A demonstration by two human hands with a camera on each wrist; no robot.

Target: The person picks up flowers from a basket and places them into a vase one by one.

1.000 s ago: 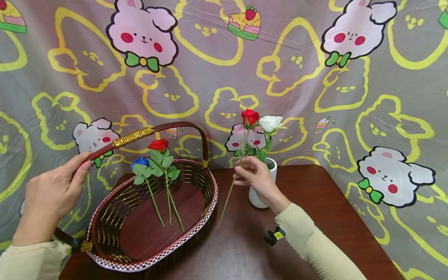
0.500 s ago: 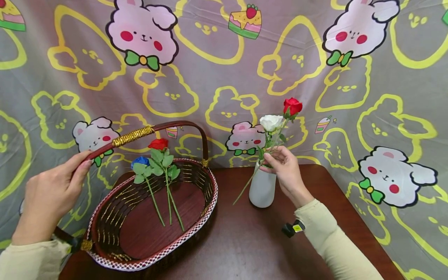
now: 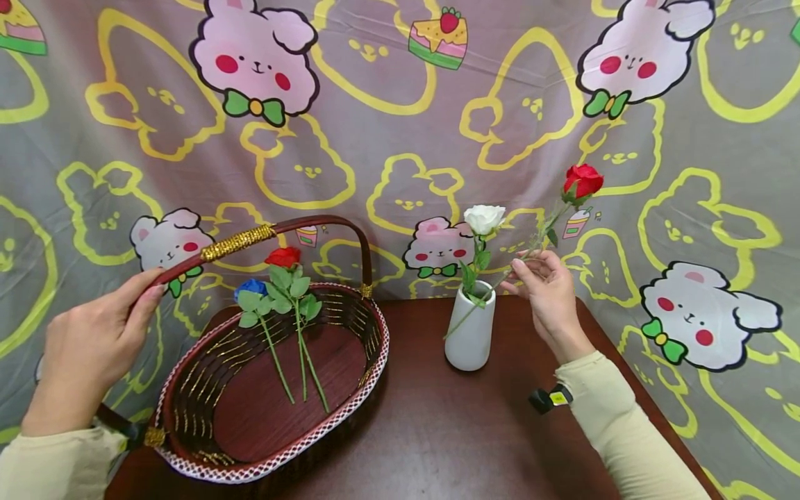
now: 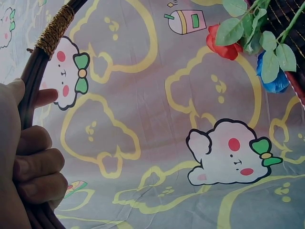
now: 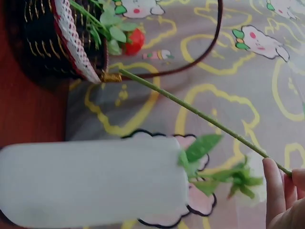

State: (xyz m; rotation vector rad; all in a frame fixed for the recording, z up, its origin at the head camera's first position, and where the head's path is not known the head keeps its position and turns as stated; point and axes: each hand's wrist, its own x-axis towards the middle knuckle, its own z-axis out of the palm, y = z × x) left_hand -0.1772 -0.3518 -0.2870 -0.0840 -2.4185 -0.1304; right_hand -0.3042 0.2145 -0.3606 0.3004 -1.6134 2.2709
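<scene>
My left hand (image 3: 94, 347) grips the dark red handle (image 3: 178, 269) of a wicker basket (image 3: 375, 354) with gold trim; in the left wrist view its fingers (image 4: 40, 162) curl round the handle. Inside the basket lean a red rose (image 3: 283, 258) and a blue rose (image 3: 251, 288), stems on the basket floor. My right hand (image 3: 550, 298) pinches the stem of another red rose (image 3: 582, 183), tilted with its bloom up to the right. The stem's lower end (image 3: 456, 328) crosses in front of a white vase (image 3: 469, 340). A white rose (image 3: 484, 219) stands in the vase.
Basket and vase stand on a brown wooden table (image 3: 425, 430), the vase right of the basket. Close behind the table hangs a grey cloth (image 3: 387, 125) printed with cartoon rabbits. The basket's handle arches high over its left and back sides.
My right hand has carried the red rose from left of the vase across to its right, tilting the bloom rightward. The left hand and the basket have stayed in place.
</scene>
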